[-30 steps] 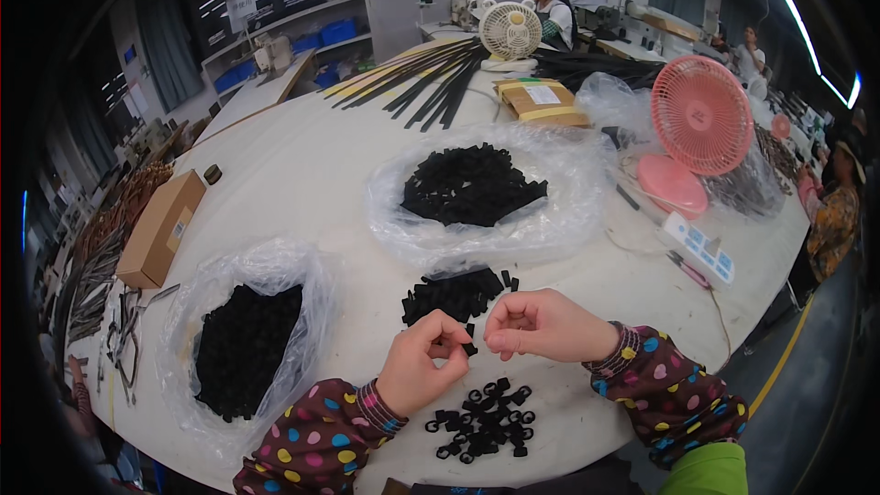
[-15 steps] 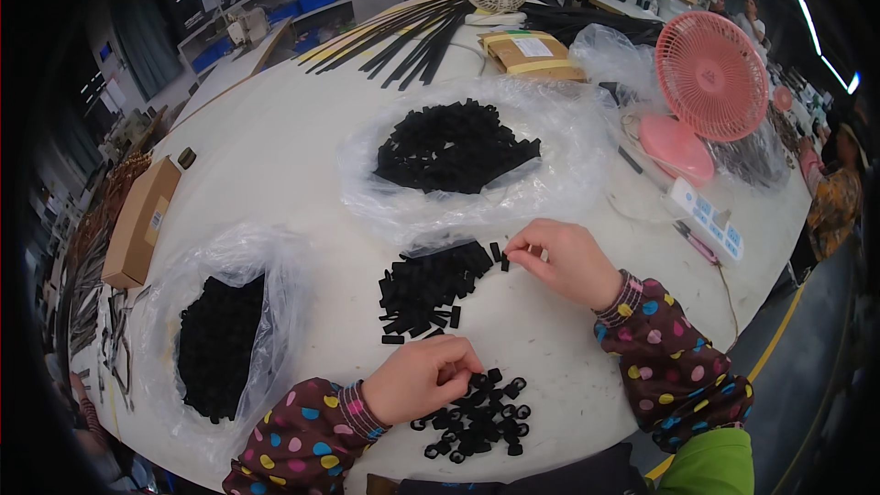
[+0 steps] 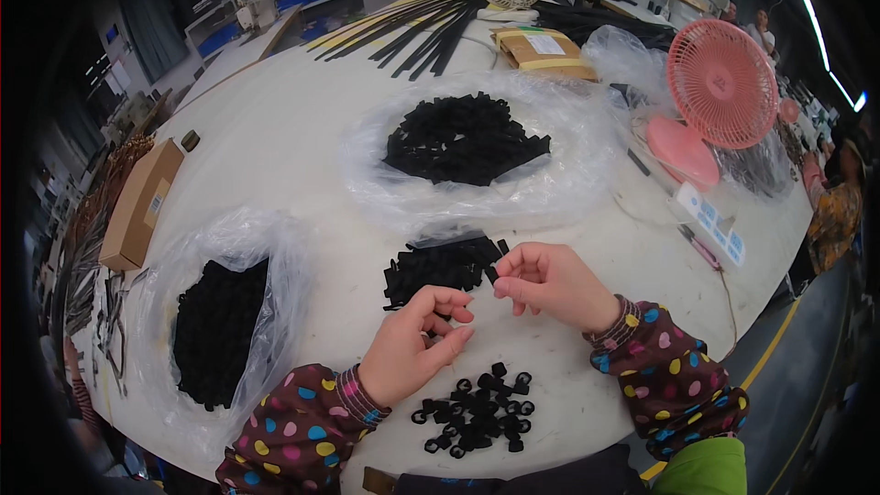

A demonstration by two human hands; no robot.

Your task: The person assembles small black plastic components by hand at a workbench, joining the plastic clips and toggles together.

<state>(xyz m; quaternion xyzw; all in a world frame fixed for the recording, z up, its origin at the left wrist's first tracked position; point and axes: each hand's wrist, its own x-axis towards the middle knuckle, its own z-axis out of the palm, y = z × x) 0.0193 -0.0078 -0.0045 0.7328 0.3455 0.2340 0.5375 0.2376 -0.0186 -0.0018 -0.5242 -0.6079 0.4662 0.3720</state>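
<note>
My right hand (image 3: 553, 286) pinches thumb against fingertips at the right edge of a loose pile of short black strips (image 3: 431, 272). A small black strip (image 3: 492, 274) shows at its fingertips. Close by on the left, my left hand (image 3: 414, 341) has its thumb and fingers apart, with nothing visible between them; it covers the pile's near edge. Nearer to me lies a cluster of small black loops (image 3: 477, 412), strips curled into rings, which neither hand touches.
Clear plastic bags of black pieces lie open beyond the pile (image 3: 458, 142) and at left (image 3: 220, 335). A cardboard box (image 3: 142, 206) is at the left edge. On the right are a pink fan (image 3: 721, 82) and a white power strip (image 3: 709, 223). Long black strips (image 3: 440, 37) spread at the back.
My left hand has moved up and away from the loops toward the strip pile, and its fingers have parted. My right hand has shifted slightly left and nearer, with a strip at its fingertips.
</note>
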